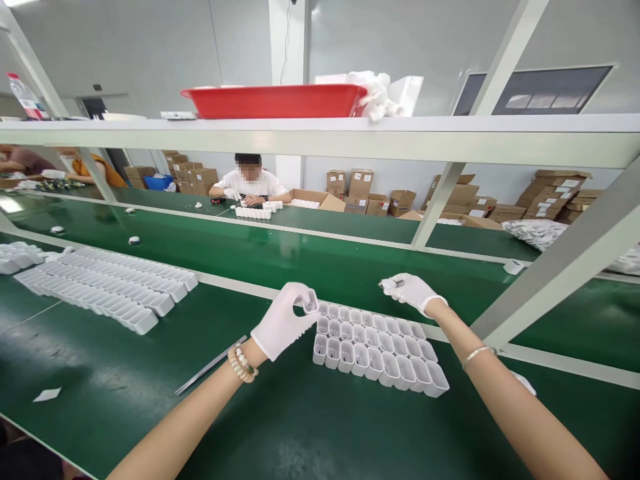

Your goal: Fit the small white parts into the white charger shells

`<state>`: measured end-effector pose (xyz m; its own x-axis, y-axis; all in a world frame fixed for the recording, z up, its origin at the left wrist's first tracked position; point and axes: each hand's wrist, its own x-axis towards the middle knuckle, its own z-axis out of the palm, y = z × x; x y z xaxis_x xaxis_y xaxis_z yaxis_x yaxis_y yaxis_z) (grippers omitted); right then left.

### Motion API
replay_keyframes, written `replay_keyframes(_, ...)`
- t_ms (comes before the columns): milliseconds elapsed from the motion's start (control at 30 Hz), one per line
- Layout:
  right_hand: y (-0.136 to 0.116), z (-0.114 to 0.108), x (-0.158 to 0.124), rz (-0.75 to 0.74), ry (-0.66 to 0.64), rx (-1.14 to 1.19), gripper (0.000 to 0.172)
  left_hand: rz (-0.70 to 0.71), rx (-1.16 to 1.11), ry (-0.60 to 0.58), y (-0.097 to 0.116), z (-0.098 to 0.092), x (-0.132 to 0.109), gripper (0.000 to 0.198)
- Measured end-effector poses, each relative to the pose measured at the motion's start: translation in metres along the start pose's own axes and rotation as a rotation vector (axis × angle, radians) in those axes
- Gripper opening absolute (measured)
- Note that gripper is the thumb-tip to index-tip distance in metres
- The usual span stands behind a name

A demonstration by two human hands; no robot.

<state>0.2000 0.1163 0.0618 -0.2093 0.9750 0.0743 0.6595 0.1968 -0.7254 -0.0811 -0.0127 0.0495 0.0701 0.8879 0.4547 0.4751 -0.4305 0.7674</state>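
Note:
My left hand point(287, 320), in a white glove, is closed around a small white plastic housing point(312, 304) at the left end of the back row of housings. Open-topped white housings point(375, 363) stand in three rows in front of me, some with small dark parts inside. My right hand point(411, 293), also gloved, is raised above the belt behind those rows. Its fingers pinch a small whitish piece with a dark tip point(383, 285), too small to name. Steel tweezers point(211, 365) lie on the green table left of my left forearm.
More rows of white housings point(105, 283) stand at the left. Small white and dark parts point(134, 240) sit on the green belt point(240, 243). A shelf point(320, 140) with a red tray point(275, 101) spans overhead; a slanted post point(565, 247) rises at right. A co-worker point(253, 183) sits opposite.

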Motion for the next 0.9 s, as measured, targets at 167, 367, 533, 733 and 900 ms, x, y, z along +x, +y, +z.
replay_keyframes(167, -0.041, -0.013, -0.048, -0.090, -0.126, 0.333, 0.051, 0.144, 0.047, 0.018, 0.064, -0.011, 0.011, 0.026)
replay_keyframes(367, -0.087, -0.013, -0.120, -0.234, -0.146, 0.475, 0.047, 0.291, 0.224, -0.081, 0.076, -0.018, -0.008, 0.042)
replay_keyframes(533, -0.100, -0.009, -0.144, -0.250, -0.220, 0.451, 0.041, 0.373, 0.262, -0.124, 0.081, -0.022, -0.012, 0.045)
replay_keyframes(733, -0.099, -0.001, -0.148, -0.315, -0.130, 0.348, 0.040, 0.452, 0.287, -0.160, 0.090, -0.021, -0.012, 0.050)
replay_keyframes(900, -0.101, 0.002, -0.150, -0.327, -0.137, 0.343, 0.036, 0.509, 0.325, -0.125, 0.089, -0.022, -0.014, 0.049)
